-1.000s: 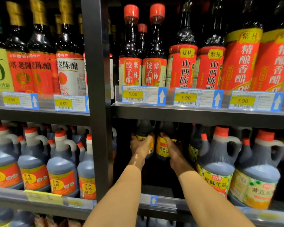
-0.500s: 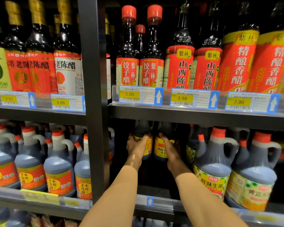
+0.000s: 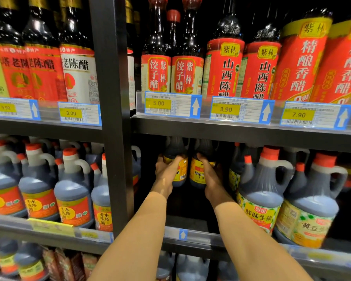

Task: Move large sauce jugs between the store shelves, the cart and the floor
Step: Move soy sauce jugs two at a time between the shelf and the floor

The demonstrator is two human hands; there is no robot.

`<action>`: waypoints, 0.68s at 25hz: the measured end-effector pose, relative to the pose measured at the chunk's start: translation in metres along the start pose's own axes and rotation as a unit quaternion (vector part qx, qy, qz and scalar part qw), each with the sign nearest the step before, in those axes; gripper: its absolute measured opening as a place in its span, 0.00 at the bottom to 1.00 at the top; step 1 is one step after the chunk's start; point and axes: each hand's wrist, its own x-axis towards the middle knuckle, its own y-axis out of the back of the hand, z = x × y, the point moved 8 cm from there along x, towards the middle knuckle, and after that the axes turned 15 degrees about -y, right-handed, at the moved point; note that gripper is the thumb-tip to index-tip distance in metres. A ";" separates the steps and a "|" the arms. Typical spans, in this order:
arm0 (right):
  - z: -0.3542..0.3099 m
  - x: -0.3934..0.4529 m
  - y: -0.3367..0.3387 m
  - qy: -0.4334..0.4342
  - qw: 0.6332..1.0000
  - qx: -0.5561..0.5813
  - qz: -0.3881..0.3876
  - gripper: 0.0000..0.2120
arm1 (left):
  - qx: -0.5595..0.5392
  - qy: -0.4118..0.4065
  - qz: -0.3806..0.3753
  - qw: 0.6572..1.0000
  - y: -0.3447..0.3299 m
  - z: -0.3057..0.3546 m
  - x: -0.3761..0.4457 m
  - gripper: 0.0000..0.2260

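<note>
A: Left to right, quick. Left hand (image 3: 166, 171) has its fingers (image 3: 175, 160) curled over the shoulder of the left soy sauce jug (image 3: 175, 159), deep in the middle shelf (image 3: 190, 236) bay, right of the black upright (image 3: 111, 118).

B: Right hand (image 3: 210, 175)?

A: Same: its fingers wrap the right soy sauce jug (image 3: 201, 159), grasping at the label. The two jugs stand just beside each other at the back.

B: Orientation?

A: Both upright, long axis vertical, necks up under the upper shelf (image 3: 241, 134), tops hidden. Yellow labels face the camera. Can't tell which way the handles point.

B: Handling?

A: Judging: full of dark liquid, so heavy; rigid plastic, smooth, likely slippery on the body. One-hand shoulder grips look marginal; the loop handle, like on the green-checked jugs (image 3: 261, 191) to the right, would be safer once reachable.

B: Risk?

A: Low clearance overhead; they'd need sliding forward before lifting.
</note>
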 end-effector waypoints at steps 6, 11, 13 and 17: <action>0.004 -0.004 -0.002 -0.023 1.000 -0.003 0.002 0.31 | -0.008 0.011 -0.012 1.000 -0.002 -0.004 0.000 0.24; 0.001 -0.013 -0.002 -0.024 1.000 -0.010 0.011 0.32 | -0.011 0.011 -0.017 1.000 -0.003 -0.005 -0.004 0.24; 0.002 -0.016 -0.004 -0.029 1.000 -0.006 0.007 0.33 | -0.025 0.009 -0.015 1.000 -0.003 -0.002 -0.009 0.31; 0.000 -0.019 -0.001 -0.019 1.000 -0.006 0.016 0.44 | -0.023 -0.002 -0.009 1.000 -0.001 0.006 -0.016 0.47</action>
